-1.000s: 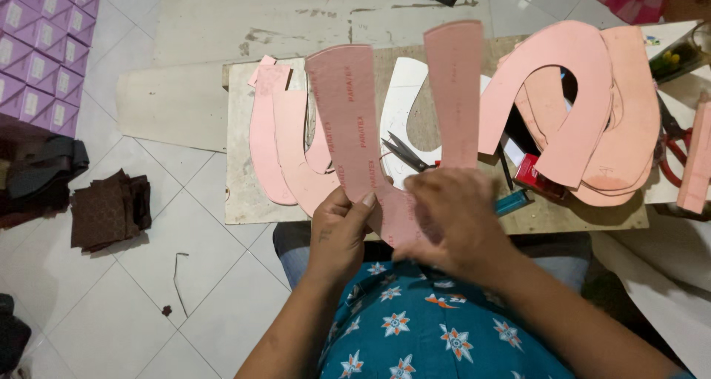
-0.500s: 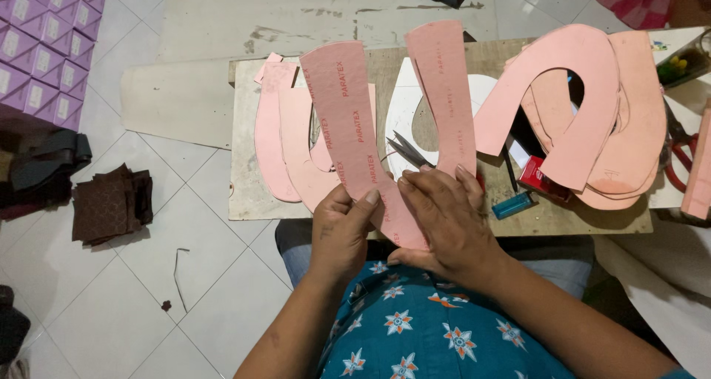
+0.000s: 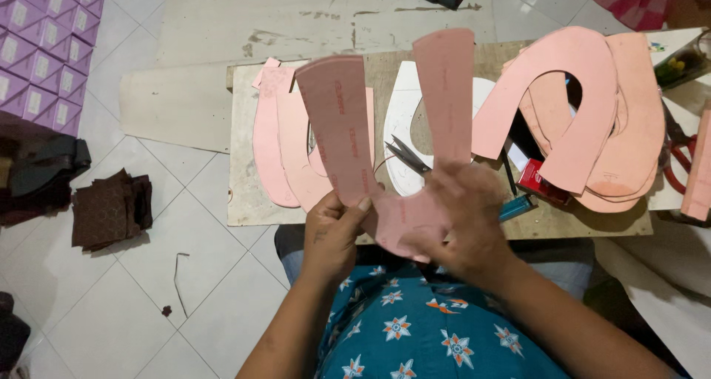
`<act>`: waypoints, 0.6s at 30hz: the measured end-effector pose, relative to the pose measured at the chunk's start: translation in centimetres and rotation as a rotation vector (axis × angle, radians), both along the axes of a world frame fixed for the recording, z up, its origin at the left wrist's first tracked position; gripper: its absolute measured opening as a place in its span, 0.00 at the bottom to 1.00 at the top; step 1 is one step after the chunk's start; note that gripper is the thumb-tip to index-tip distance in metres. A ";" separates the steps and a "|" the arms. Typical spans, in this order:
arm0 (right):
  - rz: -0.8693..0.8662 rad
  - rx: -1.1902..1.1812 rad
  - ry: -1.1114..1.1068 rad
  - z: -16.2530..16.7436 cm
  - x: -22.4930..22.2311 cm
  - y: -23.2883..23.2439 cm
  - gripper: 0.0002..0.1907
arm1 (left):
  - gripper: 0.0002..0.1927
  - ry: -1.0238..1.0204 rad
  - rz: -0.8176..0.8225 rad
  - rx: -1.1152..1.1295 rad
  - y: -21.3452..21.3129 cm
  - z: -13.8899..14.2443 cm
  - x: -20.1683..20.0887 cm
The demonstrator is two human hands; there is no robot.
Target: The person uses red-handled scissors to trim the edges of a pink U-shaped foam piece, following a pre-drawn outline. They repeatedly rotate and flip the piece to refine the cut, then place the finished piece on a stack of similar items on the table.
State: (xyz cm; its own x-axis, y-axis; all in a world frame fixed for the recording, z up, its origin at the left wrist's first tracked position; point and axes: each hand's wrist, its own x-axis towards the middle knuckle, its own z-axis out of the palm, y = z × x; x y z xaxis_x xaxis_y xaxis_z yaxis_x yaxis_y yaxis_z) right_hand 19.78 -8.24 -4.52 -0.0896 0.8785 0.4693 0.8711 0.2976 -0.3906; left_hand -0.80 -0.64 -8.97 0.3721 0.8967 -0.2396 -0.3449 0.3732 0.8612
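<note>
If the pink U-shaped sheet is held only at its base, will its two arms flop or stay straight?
The pink U-shaped sheet, pinched by the left hand and right hand, probably stays fairly stiff: both arms stand up unbent. It looks thin, so likely light and bendable.

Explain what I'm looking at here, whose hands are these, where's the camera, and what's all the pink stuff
There is no machine here. A camera worn on a person's head looks down at their own two bare hands, so you see everything from above.

The left hand and right hand together hold up a pink U-shaped piece of flat sheet, its two arms pointing away from the person.

Below it is a wooden board used as a work surface. On it lie more pink pieces, a white piece, scissors, a small red box and a blue lighter. On the tiled floor to the left are brown fabric pieces and purple boxes.
</note>
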 end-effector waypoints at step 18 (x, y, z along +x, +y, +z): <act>-0.184 -0.251 1.163 0.3 5.9 1.5 0.11 | 0.18 -0.014 0.013 0.071 0.3 -0.4 -1.5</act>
